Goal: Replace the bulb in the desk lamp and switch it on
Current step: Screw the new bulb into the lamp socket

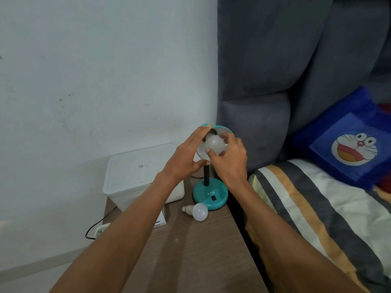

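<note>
— Where's the bulb right now?

— The frosted bulb [214, 144] sits at the mouth of the lamp's teal shade [220, 129], its neck pointing into the socket. My right hand [229, 160] has its grip closed around the globe, thumb below and fingertips over the far side, so I can twist it. Whether the thread has caught, I can't tell; the socket is hidden behind my fingers.

— And your left hand?

— My left hand [186, 159] cups the shade's rim from the wall side, fingers over the top, thumb underneath. It's a bracing grip on the shade: I judge it stops the head swivelling on its black stem [206, 174] as I turn.

— What's that other bulb?

— A second bulb [197, 211] lies on its side on the counter [190, 250], just in front of the teal base [210, 194], screw cap pointing left. Which is the old one, I can't say from here.

— Any room to work?

— Tight. The lamp stands near the counter's right edge, with the grey headboard [275, 81] and striped bedding [306, 208] just beyond. A white lidded box [139, 172] crowds the left. The loose bulb could roll, and the edge is near. The rocker switch [214, 198] on the base faces me, unobstructed.
</note>
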The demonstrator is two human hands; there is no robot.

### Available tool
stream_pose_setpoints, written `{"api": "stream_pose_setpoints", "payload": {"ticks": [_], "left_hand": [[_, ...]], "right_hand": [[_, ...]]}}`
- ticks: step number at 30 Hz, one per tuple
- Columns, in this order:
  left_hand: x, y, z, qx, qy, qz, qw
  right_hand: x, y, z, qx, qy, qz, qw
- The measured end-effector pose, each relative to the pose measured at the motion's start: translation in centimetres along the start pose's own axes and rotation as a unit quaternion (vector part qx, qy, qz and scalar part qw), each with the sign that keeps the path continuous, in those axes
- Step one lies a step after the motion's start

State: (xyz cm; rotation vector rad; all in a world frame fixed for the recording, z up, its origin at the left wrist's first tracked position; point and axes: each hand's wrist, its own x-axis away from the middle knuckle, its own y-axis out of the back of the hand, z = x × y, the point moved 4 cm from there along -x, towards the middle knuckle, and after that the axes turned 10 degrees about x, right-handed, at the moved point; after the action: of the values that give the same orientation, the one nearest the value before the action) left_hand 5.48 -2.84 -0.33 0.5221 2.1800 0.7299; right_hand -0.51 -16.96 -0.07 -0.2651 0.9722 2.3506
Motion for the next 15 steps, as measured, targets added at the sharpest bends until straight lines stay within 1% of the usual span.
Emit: {"api": "stream_pose_setpoints", "payload": {"ticks": [1, 4, 5, 7, 10, 12, 15], "left_hand": [[0.0, 0.0, 0.0, -0.001, 0.001, 0.001, 1.000], [0.0, 0.2, -0.2, -0.003, -0.004, 0.003, 1.000], [0.1, 0.2, -0.3, -0.002, -0.005, 0.002, 1.000], [0.1, 0.2, -0.4, 0.000, -0.004, 0.001, 1.000], [0.2, 0.2, -0.5, 0.001, -0.006, 0.004, 1.000], [0.2, 0.2, -0.5, 0.000, -0.001, 0.006, 1.000], [0.2, 0.3, -0.3, 0.004, 0.004, 0.004, 1.000]], "right_hand": [[-0.1, 0.0, -0.1, -0.002, -0.010, 0.006, 1.000], [-0.3, 0.3, -0.3, -0.014, -0.073, 0.016, 0.997], [-0.3, 0.3, -0.3, -0.006, -0.078, 0.013, 0.997], [-0.1, 0.4, -0.1, 0.009, -0.057, -0.008, 0.998], [0.1, 0.4, 0.5, 0.000, -0.028, -0.039, 0.999], [0.1, 0.3, 0.7, 0.000, -0.010, -0.036, 0.999], [0.1, 0.0, 0.5, -0.001, 0.003, -0.005, 1.000]]}}
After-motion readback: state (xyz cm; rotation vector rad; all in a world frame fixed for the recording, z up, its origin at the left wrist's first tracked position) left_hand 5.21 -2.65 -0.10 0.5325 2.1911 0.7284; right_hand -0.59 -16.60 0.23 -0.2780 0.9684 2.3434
